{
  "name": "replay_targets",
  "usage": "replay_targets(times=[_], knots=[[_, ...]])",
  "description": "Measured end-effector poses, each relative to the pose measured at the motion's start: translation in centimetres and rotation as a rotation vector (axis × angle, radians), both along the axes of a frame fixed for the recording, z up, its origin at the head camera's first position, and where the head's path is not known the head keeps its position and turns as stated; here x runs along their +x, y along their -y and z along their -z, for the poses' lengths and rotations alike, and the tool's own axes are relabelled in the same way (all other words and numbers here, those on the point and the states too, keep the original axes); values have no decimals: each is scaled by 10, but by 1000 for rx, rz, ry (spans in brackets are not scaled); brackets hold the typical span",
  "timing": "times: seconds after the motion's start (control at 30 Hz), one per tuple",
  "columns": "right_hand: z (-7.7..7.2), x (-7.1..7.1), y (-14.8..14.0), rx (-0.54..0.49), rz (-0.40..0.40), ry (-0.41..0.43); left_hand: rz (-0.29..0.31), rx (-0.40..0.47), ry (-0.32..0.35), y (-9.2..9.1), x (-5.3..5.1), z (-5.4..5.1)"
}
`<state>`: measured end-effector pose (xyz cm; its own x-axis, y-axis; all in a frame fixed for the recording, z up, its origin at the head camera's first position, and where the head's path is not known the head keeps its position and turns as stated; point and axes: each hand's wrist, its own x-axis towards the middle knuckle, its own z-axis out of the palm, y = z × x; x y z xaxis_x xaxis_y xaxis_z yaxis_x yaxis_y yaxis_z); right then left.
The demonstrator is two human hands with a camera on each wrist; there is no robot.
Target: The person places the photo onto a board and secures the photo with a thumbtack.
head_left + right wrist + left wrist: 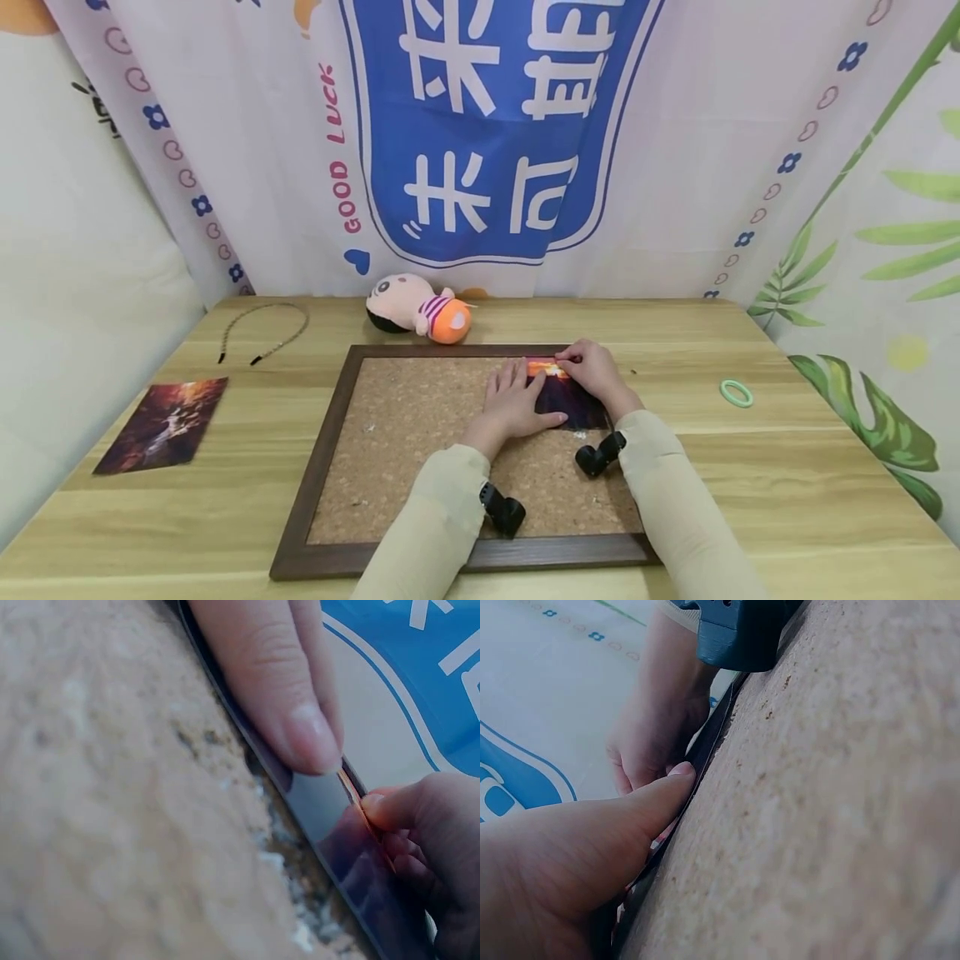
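Right hand [598, 372]: fingertips bunched narrow at top edge of sunset photo [572, 408], can't tell what's between them. Left hand [513, 408]: fingers straight, spread at photo's left edge, thumb out over its lower part. Photo sits upper right on brown-framed corkboard [408, 442]. Plush doll [408, 304] behind board; headband [271, 305], loose photo [167, 425] left; pale-green ring [738, 404] right, all on wood-grain table [810, 492].
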<state>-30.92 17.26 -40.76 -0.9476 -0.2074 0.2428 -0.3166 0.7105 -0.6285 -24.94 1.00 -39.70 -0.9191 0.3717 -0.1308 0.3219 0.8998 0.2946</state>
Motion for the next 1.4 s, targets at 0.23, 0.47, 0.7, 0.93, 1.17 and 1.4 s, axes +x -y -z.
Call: replay_targets(times=[0.23, 0.47, 0.7, 0.93, 1.17, 1.4], knots=[[-1, 1, -1, -144, 47, 69, -7, 17, 9, 0, 2, -1], [1, 0, 0, -118, 75, 62, -10, 20, 9, 0, 1, 0], [1, 0, 1, -67, 74, 64, -7, 16, 5, 0, 2, 1], [-2, 0, 3, 5, 35, 49, -5, 18, -6, 1, 1, 1], [-5, 0, 0, -62, 61, 60, -9, 30, 0, 1, -1, -1], [-21, 2, -7, -205, 68, 87, -9, 87, 36, 4, 1, -5]])
